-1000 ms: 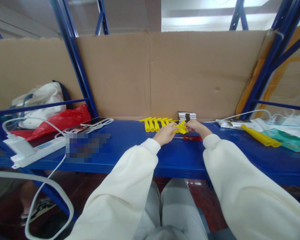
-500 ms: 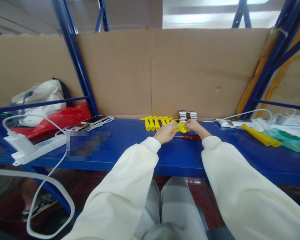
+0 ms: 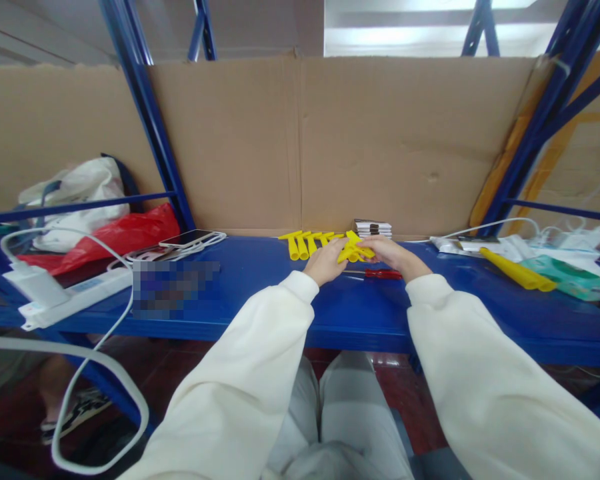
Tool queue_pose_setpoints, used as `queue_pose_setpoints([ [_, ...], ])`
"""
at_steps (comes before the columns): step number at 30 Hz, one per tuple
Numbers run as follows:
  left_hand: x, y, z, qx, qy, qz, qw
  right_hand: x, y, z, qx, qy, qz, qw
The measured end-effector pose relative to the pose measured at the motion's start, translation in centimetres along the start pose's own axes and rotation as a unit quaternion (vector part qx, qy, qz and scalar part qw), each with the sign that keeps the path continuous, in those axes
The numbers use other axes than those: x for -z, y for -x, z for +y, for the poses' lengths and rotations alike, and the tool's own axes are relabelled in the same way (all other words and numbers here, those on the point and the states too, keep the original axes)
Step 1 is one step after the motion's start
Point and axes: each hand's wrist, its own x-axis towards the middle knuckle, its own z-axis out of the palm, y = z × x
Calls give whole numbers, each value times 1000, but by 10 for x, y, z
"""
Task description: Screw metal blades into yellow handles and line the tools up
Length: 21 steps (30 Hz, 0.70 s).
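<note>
Over the blue bench (image 3: pixel 270 287) I hold a yellow T-shaped plastic tool (image 3: pixel 353 251) with a round tubular handle. My left hand (image 3: pixel 326 261) closes on its left side. My right hand (image 3: pixel 391 253) grips it from the right, fingers bent around the near edge. Fine details between the fingertips are too small to make out. A row of similar yellow T-shaped tools (image 3: pixel 301 247) lies just beyond my left hand. Behind my right hand stands a stack of small white packs with dark bands (image 3: pixel 373 229). Below the hands lies a screwdriver with a red handle (image 3: pixel 384 274).
A cardboard panel (image 3: pixel 380 133) closes off the back. At left are a power strip (image 3: pixel 80 297), a phone (image 3: pixel 187 238), cables and a red bag (image 3: pixel 140 230). Another yellow tool (image 3: pixel 517 270) and a green packet (image 3: pixel 573 277) lie at right. A person's foot (image 3: pixel 77 410) shows at lower left.
The held yellow tool has turned, its round handle end now facing me. My right hand has shifted its hold, uncovering more of the screwdriver.
</note>
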Motion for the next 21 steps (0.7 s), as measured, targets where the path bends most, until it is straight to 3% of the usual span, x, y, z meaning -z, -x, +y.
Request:
queue_pose_setpoints([
  [6, 8, 1, 1, 40, -8, -4, 999, 16, -13, 2, 25, -122, 187, 974],
  [9, 9, 1, 0, 38, 0, 14, 999, 23, -15, 5, 19, -168, 238, 956],
  [15, 11, 2, -1, 65, 6, 32, 997, 25, -17, 11, 22, -184, 248, 951],
  [21, 12, 1, -5, 102, 16, 63, 993, 24, -13, 7, 33, -214, 206, 954],
])
